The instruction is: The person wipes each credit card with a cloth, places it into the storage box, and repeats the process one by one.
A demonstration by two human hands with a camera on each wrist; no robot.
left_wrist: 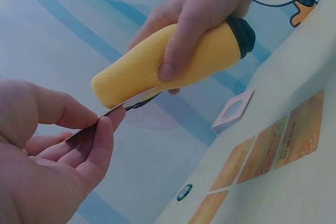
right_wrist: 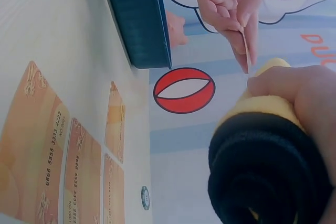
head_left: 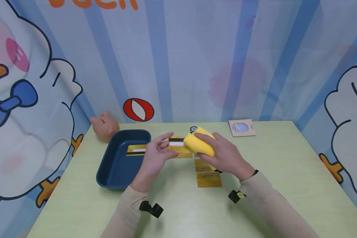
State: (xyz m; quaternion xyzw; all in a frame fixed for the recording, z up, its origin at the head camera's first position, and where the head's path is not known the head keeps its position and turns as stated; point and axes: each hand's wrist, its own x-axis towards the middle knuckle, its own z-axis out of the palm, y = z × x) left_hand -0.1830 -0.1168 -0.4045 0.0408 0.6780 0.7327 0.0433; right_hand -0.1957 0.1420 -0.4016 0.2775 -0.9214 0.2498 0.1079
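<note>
In the head view, my left hand [head_left: 154, 153] pinches a gold bank card [head_left: 176, 150] between thumb and fingers, its dark stripe and white strip facing up. My right hand [head_left: 229, 154] grips a rolled yellow cloth [head_left: 198, 144] with a black end, lying over the card's right part. From the left wrist view, the cloth [left_wrist: 139, 69] rests against the upper face of the card [left_wrist: 140, 97], which is tilted and seen nearly edge-on. Both are held above the table. Under the right hand, several gold cards [head_left: 209, 180] lie in rows on the tabletop, partly hidden.
A dark blue tray [head_left: 102, 170] stands at the left with one gold card [head_left: 135, 150] in it, partly covered by my left hand. Behind it sits a pink piggy bank [head_left: 105, 127]. A small round chip [head_left: 193, 128] and a pale flat box [head_left: 242, 128] lie near the back edge.
</note>
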